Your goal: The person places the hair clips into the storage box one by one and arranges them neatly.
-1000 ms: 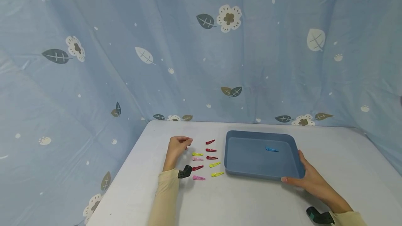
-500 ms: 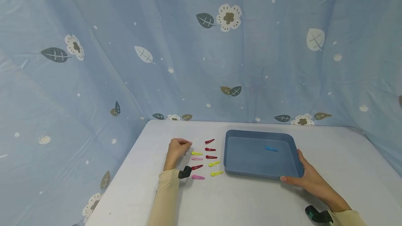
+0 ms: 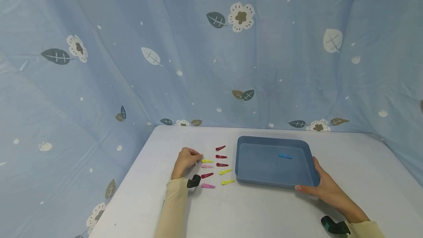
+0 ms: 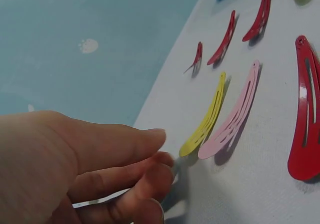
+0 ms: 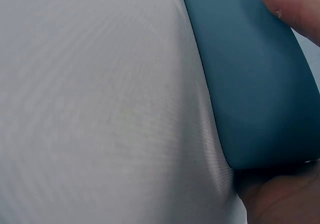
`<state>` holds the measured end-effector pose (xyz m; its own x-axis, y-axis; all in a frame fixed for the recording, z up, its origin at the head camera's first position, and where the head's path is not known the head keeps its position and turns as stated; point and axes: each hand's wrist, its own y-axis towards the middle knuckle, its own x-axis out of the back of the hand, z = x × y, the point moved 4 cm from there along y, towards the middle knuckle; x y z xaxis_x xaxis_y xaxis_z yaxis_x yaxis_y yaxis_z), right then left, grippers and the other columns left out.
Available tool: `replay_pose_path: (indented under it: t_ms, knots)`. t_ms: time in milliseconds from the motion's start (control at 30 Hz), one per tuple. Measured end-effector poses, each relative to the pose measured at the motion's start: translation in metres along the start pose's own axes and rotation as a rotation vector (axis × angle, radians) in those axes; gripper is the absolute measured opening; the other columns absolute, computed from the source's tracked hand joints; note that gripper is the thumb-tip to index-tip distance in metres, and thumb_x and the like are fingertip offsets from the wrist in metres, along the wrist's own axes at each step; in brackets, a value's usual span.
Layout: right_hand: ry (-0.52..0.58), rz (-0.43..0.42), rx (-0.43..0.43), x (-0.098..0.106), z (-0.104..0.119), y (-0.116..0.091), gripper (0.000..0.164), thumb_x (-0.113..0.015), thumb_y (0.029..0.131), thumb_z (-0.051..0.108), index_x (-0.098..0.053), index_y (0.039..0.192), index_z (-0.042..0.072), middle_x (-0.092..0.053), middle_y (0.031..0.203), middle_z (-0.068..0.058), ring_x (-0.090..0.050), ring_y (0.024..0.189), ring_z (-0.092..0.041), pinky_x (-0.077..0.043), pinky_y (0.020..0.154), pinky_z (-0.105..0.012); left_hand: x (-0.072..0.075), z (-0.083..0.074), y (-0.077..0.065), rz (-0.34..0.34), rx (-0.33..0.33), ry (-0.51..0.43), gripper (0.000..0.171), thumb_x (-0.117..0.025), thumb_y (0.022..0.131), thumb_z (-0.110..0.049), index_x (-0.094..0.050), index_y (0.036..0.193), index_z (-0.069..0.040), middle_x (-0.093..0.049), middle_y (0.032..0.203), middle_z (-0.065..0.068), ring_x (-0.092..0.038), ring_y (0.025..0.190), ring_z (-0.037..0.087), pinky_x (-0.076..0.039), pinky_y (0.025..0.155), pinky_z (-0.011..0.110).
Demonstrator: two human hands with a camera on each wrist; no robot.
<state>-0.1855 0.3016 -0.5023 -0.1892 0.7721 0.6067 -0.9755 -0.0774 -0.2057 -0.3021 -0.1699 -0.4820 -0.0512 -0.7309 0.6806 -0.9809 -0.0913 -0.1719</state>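
Note:
My left hand (image 3: 186, 161) hovers at the left of the hair clips, thumb and fingers loosely bent with nothing between them. Just beyond its fingertips lies a yellow hair clip (image 4: 206, 119), and right beside that one a pale pink hair clip (image 4: 234, 112). In the head view my right hand (image 3: 327, 190) grips the near right corner of a blue tray (image 3: 267, 183). Its thumb presses on the tray's front wall, while the other fingers go along the right side, partly hidden. One blue hair clip (image 3: 285, 156) lies inside the tray.
Several red hair clips, among them one near the left wrist (image 3: 207, 175), lie on the white table (image 3: 251, 212). Two more yellow clips (image 3: 227, 182) and a second pink clip (image 3: 208, 186) are left of the tray. A patterned blue curtain (image 3: 185, 83) hangs behind.
My left hand has come down slightly, its fingertips closer to the nearest yellow hair clip. The right hand keeps its grip on the tray, and the clips lie as before.

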Motion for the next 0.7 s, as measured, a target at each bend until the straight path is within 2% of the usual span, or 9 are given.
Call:
replay_pose_path:
  t_ms: [133,400,700]
  knots:
    - [0.006,-0.003,0.003,-0.0004,0.0004,-0.0005,0.135,-0.081,0.086,0.042,0.026,0.16,0.005,0.014,0.166,-0.038,-0.003,0.147,-0.069,-0.02,0.106,-0.085,-0.0003,-0.0004,-0.0006,0.013,0.015,0.048,0.02,-0.076,0.093,-0.023,-0.078,0.096,-0.003,-0.073,0.082,0.006,-0.06,0.078,0.019,-0.047,0.076,0.034]
    - [-0.013,-0.002,0.009,0.0009,-0.0006,0.0004,0.134,-0.08,0.087,0.044,0.025,0.16,0.005,0.012,0.166,-0.038,-0.005,0.146,-0.07,-0.022,0.105,-0.085,-0.0006,-0.0016,-0.0013,0.035,0.023,0.107,0.019,-0.08,0.089,-0.024,-0.079,0.093,-0.005,-0.072,0.079,0.005,-0.06,0.078,0.019,-0.048,0.076,0.034]
    - [0.009,-0.007,0.02,0.0003,-0.001,-0.0006,0.133,-0.081,0.087,0.041,0.025,0.16,0.005,0.012,0.166,-0.038,-0.004,0.147,-0.07,-0.02,0.105,-0.085,-0.002,-0.0027,-0.003,0.042,0.027,0.101,0.016,-0.081,0.089,-0.022,-0.078,0.091,-0.006,-0.072,0.081,0.005,-0.059,0.078,0.019,-0.046,0.074,0.033]
